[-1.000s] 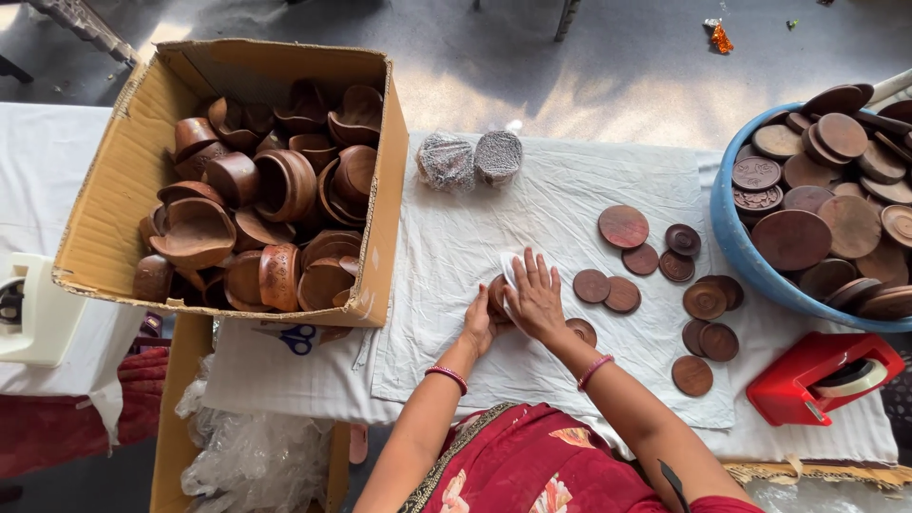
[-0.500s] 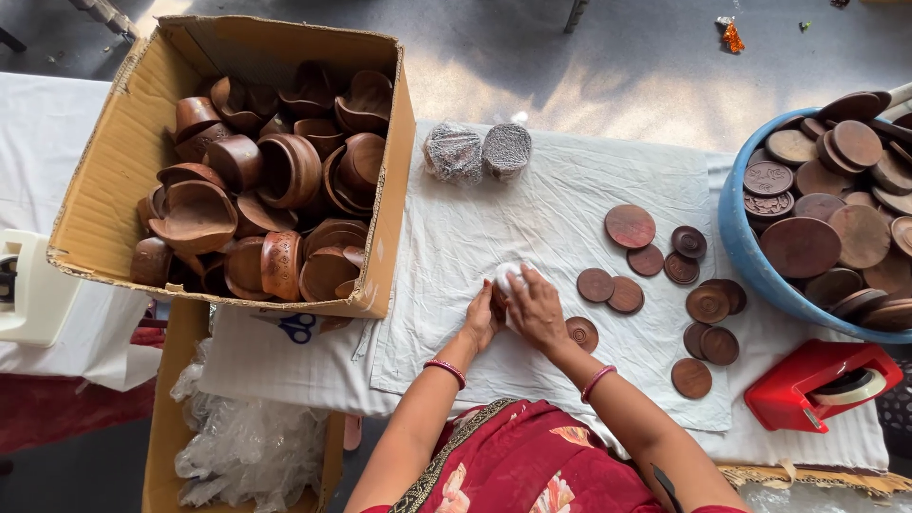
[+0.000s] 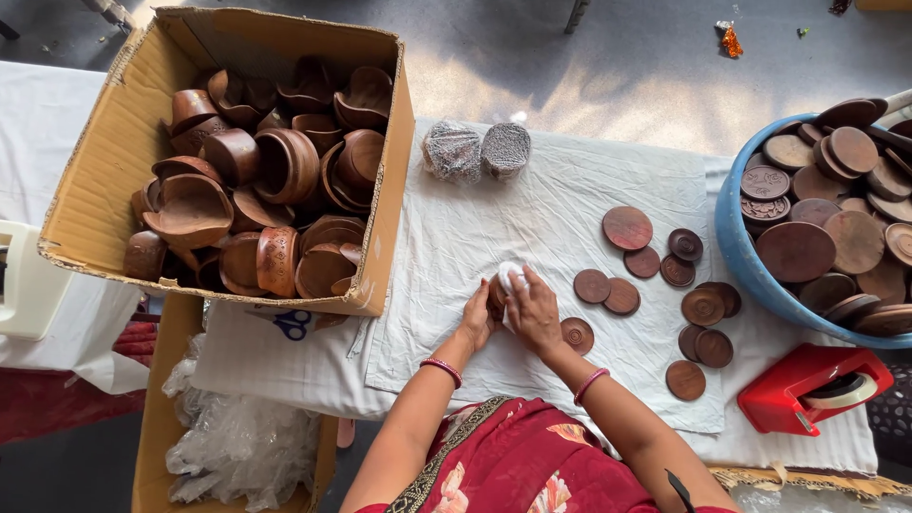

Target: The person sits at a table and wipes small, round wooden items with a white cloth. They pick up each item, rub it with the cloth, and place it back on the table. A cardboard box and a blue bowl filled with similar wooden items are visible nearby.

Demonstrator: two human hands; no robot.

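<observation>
One open cardboard box point(image 3: 104, 190) is seen at 9 o'clock, packed with brown clay pots point(image 3: 275, 171); too heaped for a firm count, over twenty. One pair of scissors point(image 3: 296, 325) is tucked under the box edge. One crumpled plastic sheet point(image 3: 233, 446) is seen at 7 o'clock. Two wrapped round bundles point(image 3: 475, 150) are laid at 12 o'clock on the white cloth point(image 3: 532, 228) covering the tabletop. At centre, one small brown clay piece point(image 3: 496, 293) with a white wad point(image 3: 513, 277) is clasped between both hands: left hand point(image 3: 475, 321) cupped against it, right hand point(image 3: 534, 309) closed over it, each grip clenched on the piece. Eleven loose round brown lids point(image 3: 627, 228) are scattered at 3 o'clock of the hands. One blue tub point(image 3: 736, 249) of stacked lids is seen at 2 o'clock. One red tape dispenser point(image 3: 807, 385) is placed at 4 o'clock.
</observation>
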